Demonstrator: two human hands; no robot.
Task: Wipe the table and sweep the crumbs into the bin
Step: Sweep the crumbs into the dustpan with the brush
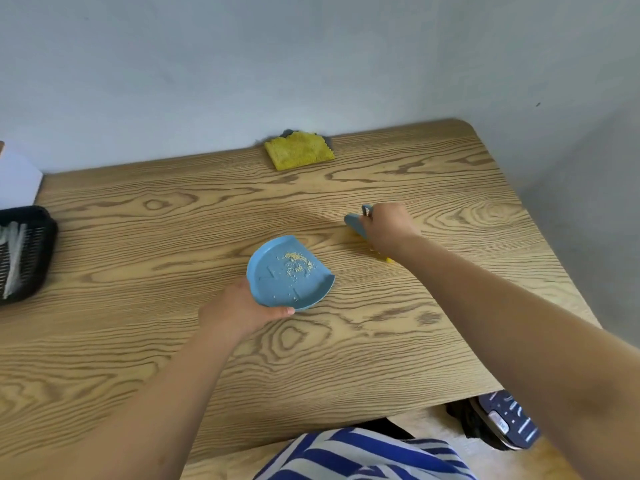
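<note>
Two hands at work | left hand (242, 306) grips blue dustpan (289, 273) holding crumbs (298, 263), mid-table (138, 341) | right hand (388, 226) clasps brush (356, 225), well apart | step: sweeping, apparently | next: carry pan level to basket (24, 251), likely the bin.

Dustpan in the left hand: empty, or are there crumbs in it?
Not empty: the dustpan holds scattered pale crumbs on its blue floor.

Black basket (24, 251), slipper (509, 422)
</note>
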